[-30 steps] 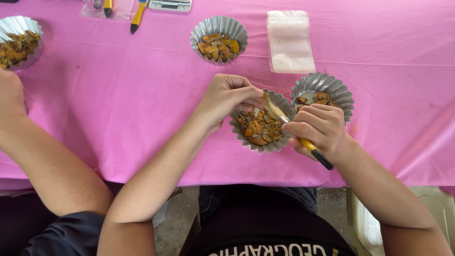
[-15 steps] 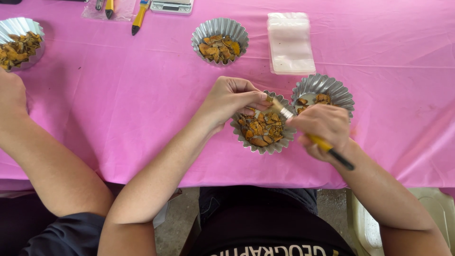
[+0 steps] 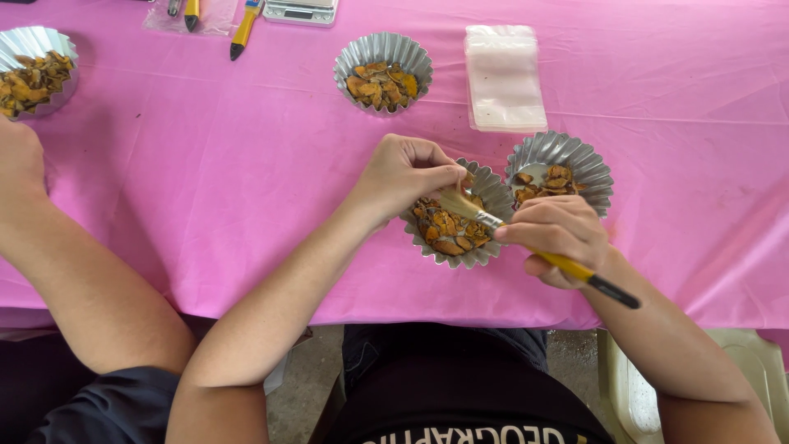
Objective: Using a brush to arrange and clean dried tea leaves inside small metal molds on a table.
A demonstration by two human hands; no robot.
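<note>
My left hand (image 3: 407, 174) pinches a small orange-brown piece over a fluted foil cup (image 3: 491, 191) filled with similar dried pieces. My right hand (image 3: 555, 234) grips a yellow-handled paintbrush (image 3: 567, 265); its pale bristles touch the piece at my left fingertips. A second foil cup (image 3: 575, 156) with a few pieces stands just right of the first, behind my right hand.
Another filled foil cup (image 3: 382, 72) sits farther back, beside a stack of clear bags (image 3: 503, 78). A co-worker's arm (image 3: 74, 271) lies at the left near a further foil cup (image 3: 33, 70). Pens (image 3: 244, 26) and a small scale (image 3: 300, 10) lie at the far edge of the pink tablecloth (image 3: 205, 164).
My right hand has tilted the brush flatter, its dark handle end swinging out to the right. My left hand has stayed over the cup.
</note>
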